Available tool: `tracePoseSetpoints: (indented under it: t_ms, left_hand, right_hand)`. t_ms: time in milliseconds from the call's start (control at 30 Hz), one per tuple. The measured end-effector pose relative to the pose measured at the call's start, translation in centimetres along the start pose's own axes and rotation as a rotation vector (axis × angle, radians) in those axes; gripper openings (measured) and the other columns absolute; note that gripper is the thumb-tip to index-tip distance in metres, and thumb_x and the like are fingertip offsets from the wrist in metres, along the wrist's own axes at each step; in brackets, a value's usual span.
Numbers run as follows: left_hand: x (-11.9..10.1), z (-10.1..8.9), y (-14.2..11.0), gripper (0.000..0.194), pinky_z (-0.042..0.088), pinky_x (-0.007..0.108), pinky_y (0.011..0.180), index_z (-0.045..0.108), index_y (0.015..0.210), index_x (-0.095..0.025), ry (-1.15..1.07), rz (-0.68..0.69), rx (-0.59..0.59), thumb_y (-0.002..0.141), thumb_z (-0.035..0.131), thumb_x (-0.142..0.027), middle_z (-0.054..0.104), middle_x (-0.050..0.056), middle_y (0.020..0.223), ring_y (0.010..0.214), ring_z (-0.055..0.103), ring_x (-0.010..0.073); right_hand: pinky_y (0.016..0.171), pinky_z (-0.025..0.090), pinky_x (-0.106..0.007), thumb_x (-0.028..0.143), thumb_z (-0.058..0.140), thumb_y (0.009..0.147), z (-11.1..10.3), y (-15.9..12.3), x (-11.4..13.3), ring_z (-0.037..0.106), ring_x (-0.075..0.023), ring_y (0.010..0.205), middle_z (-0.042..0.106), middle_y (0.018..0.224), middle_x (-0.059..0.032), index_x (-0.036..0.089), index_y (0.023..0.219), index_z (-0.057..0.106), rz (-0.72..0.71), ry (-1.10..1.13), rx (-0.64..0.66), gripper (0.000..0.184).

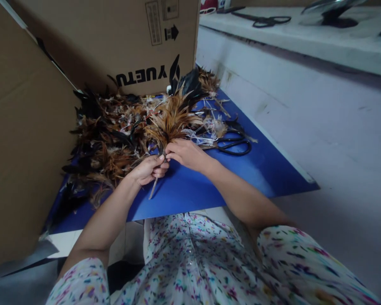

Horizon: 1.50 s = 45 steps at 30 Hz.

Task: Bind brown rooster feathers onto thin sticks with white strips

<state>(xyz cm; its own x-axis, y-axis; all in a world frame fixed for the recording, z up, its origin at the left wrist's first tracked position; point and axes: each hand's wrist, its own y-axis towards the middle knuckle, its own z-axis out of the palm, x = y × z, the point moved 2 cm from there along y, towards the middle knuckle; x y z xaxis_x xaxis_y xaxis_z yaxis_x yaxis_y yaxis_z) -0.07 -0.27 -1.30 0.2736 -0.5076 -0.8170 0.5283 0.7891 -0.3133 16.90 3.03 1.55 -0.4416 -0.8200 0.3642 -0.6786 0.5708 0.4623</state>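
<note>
Cardboard box (114, 38) at 11 o'clock from our 2 hands. Blue tabletop (190, 186) under the work. Feather pile (111, 123) spread on it at 10 o'clock. We've got the feather bundle (173, 118) at 12 o'clock, stem end pointing to 7. Black-handled scissors (220, 147) lie at 3 o'clock. Our right hand (189, 156) pinches near the feather base, exact hold unclear. Our left hand (149, 169) is clenched round the stem.

Head-height view, forward and down
</note>
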Motion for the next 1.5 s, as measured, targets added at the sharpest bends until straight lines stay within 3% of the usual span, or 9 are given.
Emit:
tracePoseSetpoints:
  t_ms: [233, 400, 567, 700, 833, 967, 1133, 1367, 1500]
  left_hand:
    - [0.0, 0.4, -0.1, 0.043, 0.017, 0.011, 0.038, 0.056, 0.084, -0.012, 0.033, 0.010, -0.020, 0.069, 0.086, -0.038, 0.039, -0.007, 0.061, 0.044, 0.024, 0.0003]
    - [0.0, 0.4, -0.3, 0.045, 0.016, 0.012, 0.039, 0.052, 0.078, -0.013, 0.088, 0.040, -0.027, 0.070, 0.085, -0.043, 0.030, -0.009, 0.059, 0.043, 0.023, 0.0003]
    - [-0.3, 0.3, -0.4, 0.044, 0.017, 0.012, 0.039, 0.053, 0.081, -0.013, 0.067, 0.081, 0.002, 0.071, 0.085, -0.043, 0.027, -0.010, 0.060, 0.043, 0.021, 0.0004]
    - [-0.9, 0.3, -0.6, 0.043, 0.019, 0.012, 0.039, 0.054, 0.082, -0.012, 0.025, 0.137, -0.020, 0.071, 0.085, -0.040, 0.031, -0.009, 0.061, 0.043, 0.021, -0.0001]
    - [-1.6, -0.1, -0.9, 0.044, 0.018, 0.013, 0.039, 0.054, 0.083, -0.013, -0.006, 0.239, -0.046, 0.070, 0.086, -0.040, 0.036, -0.008, 0.061, 0.043, 0.021, -0.0003]
    - [-2.2, -0.8, -1.0, 0.045, 0.018, 0.013, 0.039, 0.054, 0.083, -0.013, -0.007, 0.326, -0.088, 0.070, 0.086, -0.040, 0.036, -0.008, 0.060, 0.042, 0.022, -0.0005]
    - [-2.3, -1.3, -0.7, 0.049, 0.017, 0.013, 0.039, 0.054, 0.085, -0.013, 0.041, 0.388, -0.167, 0.067, 0.088, -0.044, 0.037, -0.008, 0.060, 0.042, 0.023, -0.0004]
    - [-1.9, -0.7, -0.6, 0.051, 0.017, 0.012, 0.040, 0.049, 0.078, -0.014, 0.112, 0.432, -0.258, 0.066, 0.087, -0.047, 0.038, -0.008, 0.061, 0.043, 0.024, -0.0009]
    - [-2.0, -0.6, -0.7, 0.051, 0.017, 0.012, 0.039, 0.049, 0.075, -0.014, 0.138, 0.407, -0.308, 0.065, 0.087, -0.046, 0.039, -0.008, 0.060, 0.043, 0.025, -0.0010]
  right_hand:
    - [0.077, 0.039, -0.030, 0.019, 0.062, 0.091, 0.0, 0.1, -0.2, 0.055, -0.0193, 0.084, 0.063, 0.086, -0.0052, 0.018, 0.088, 0.065, 0.021, 0.000, -0.024, 0.004]
    - [0.078, 0.041, -0.030, 0.022, 0.067, 0.088, 0.0, 0.2, -0.2, 0.058, -0.0193, 0.084, 0.066, 0.088, -0.0053, 0.017, 0.089, 0.065, 0.067, 0.090, -0.078, 0.005]
    - [0.082, 0.044, -0.031, 0.027, 0.071, 0.084, -0.8, 0.1, -0.9, 0.063, -0.0183, 0.085, 0.071, 0.091, -0.0033, 0.018, 0.092, 0.066, 0.176, 0.318, -0.237, 0.013]
    - [0.075, 0.047, -0.029, 0.030, 0.069, 0.082, -2.0, -0.1, -2.3, 0.062, -0.0147, 0.076, 0.070, 0.086, -0.0011, 0.018, 0.092, 0.067, 0.313, 0.470, -0.457, 0.016]
    - [0.068, 0.046, -0.028, 0.030, 0.068, 0.080, -3.0, -0.3, -4.0, 0.057, -0.0126, 0.067, 0.067, 0.077, 0.0005, 0.018, 0.087, 0.067, 0.378, 0.430, -0.610, 0.014]
    - [0.068, 0.047, -0.028, 0.027, 0.065, 0.080, -3.2, -0.5, -5.4, 0.057, -0.0129, 0.066, 0.067, 0.075, 0.0006, 0.019, 0.083, 0.067, 0.397, 0.360, -0.632, 0.009]
    - [0.072, 0.044, -0.027, 0.018, 0.063, 0.084, -2.5, -0.7, -5.9, 0.058, -0.0133, 0.069, 0.068, 0.077, -0.0006, 0.018, 0.082, 0.066, 0.372, 0.174, -0.443, 0.004]
    - [0.078, 0.039, -0.027, 0.015, 0.060, 0.091, 0.0, -0.4, -1.9, 0.063, -0.0170, 0.088, 0.073, 0.096, -0.0061, 0.016, 0.094, 0.070, 0.163, -0.008, 0.186, 0.010]
    - [0.075, 0.038, -0.027, 0.017, 0.060, 0.092, 0.4, -0.7, 0.4, 0.064, -0.0179, 0.092, 0.072, 0.106, -0.0062, 0.018, 0.100, 0.070, 0.084, -0.005, 0.417, 0.012]
